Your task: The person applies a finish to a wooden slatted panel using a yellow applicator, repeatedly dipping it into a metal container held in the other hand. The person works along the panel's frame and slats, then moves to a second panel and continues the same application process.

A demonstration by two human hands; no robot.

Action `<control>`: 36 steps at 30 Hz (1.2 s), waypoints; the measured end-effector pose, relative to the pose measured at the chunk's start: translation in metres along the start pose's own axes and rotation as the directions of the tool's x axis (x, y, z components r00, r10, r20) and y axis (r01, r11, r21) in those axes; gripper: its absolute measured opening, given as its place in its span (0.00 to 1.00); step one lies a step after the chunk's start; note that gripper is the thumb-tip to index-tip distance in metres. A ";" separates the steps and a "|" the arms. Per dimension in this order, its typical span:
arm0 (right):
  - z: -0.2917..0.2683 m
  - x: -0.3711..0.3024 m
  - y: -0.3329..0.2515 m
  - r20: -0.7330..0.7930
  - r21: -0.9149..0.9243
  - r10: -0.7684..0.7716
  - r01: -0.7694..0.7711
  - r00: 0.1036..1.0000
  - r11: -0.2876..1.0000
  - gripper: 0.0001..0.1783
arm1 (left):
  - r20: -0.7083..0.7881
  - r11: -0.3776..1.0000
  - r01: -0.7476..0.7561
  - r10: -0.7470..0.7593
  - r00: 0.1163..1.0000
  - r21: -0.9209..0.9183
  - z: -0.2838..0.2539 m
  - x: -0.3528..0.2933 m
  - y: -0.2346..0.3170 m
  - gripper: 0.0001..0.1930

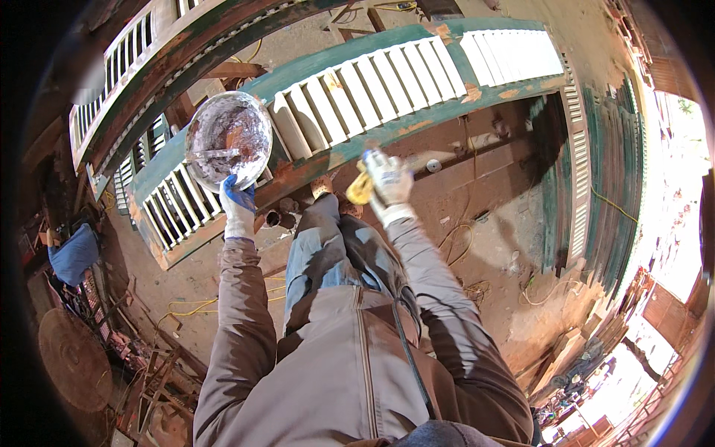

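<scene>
"Above the shutter (387, 80), what's held?"

"Left hand (238, 203) grips a basin (255, 115); right hand (392, 181), blurred, clutches something yellow (360, 189)."

"Progress?"

"Slats (417, 73) white, seemingly done; frame (350, 56) patchy green, apparently unfinished."

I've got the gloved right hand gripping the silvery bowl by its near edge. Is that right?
Wrong hand: the head view shows the gloved left hand gripping the silvery bowl by its near edge. The rest stands.
</scene>
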State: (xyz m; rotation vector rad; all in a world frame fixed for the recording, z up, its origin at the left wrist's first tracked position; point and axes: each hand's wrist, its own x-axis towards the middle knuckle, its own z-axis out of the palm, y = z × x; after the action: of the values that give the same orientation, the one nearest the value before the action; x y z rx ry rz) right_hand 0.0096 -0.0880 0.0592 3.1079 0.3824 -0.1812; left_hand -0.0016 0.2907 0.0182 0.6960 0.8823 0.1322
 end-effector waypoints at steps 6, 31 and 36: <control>-0.033 -0.008 -0.116 0.085 0.370 -0.127 0.087 0.988 0.925 0.22 | 0.032 0.998 0.042 -0.041 0.999 -0.035 -0.007 0.011 0.001 0.19; -0.019 0.002 0.021 0.127 0.896 0.449 -0.296 0.885 0.331 0.16 | 0.029 0.990 0.104 -0.107 0.994 0.095 -0.028 0.010 0.012 0.18; -0.023 0.018 0.106 0.238 0.967 0.522 -0.149 0.819 -0.207 0.18 | -0.104 0.994 0.013 -0.001 0.995 0.108 -0.012 0.003 0.001 0.16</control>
State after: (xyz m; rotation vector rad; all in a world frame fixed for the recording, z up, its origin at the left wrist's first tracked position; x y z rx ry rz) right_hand 0.0551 -0.1862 0.0793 4.4638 -1.6160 0.0232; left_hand -0.0090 0.2987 0.0117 0.7931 0.9975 0.1155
